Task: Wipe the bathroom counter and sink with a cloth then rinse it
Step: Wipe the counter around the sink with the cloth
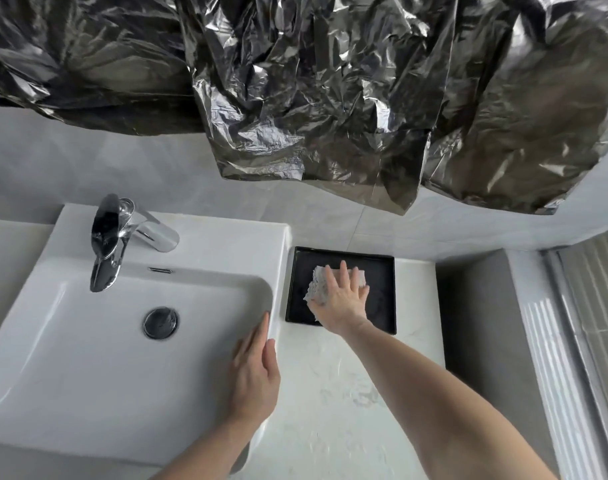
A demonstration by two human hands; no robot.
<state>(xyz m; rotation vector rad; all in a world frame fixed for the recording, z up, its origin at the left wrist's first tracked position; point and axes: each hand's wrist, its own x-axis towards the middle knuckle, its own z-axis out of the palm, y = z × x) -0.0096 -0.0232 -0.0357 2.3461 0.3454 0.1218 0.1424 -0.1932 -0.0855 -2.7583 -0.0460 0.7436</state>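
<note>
At the left of the white marbled table [333,403] sits a white rectangular sink [87,358], its basin glossy and holding nothing but a round chrome drain [160,322] near the middle. A chrome tap [112,237] stands on the back ledge, its spout tilted over the basin, with a small overflow slot [160,270] just to its right.

The left hand [255,372] lies flat on the sink's right rim, fingers straight and pressed together, gripping nothing; the fingertips reach along the rim's inner edge.

Just beside the sink, at the back of the table against the grey wall, lies a shallow black tray [382,271] with a low raised lip. In it is only the cloth [318,282], a small pale folded pad with a bumpy, waffle-like weave, white with a faint speckle, lying in the tray's left half. The right hand [340,299] presses down on the cloth with palm flat and fingers spread; its grip is open, holding the cloth against the tray floor rather than pinching it. The cloth shows past the fingertips and at the thumb side.

Above, crumpled dark shiny plastic sheet [330,81] hangs over the wall, spanning the whole width. At the far right a grey ledge [475,323] drops beside the table, next to pale ribbed panels [572,341].

No brand, label or writing can be read anywhere.
</note>
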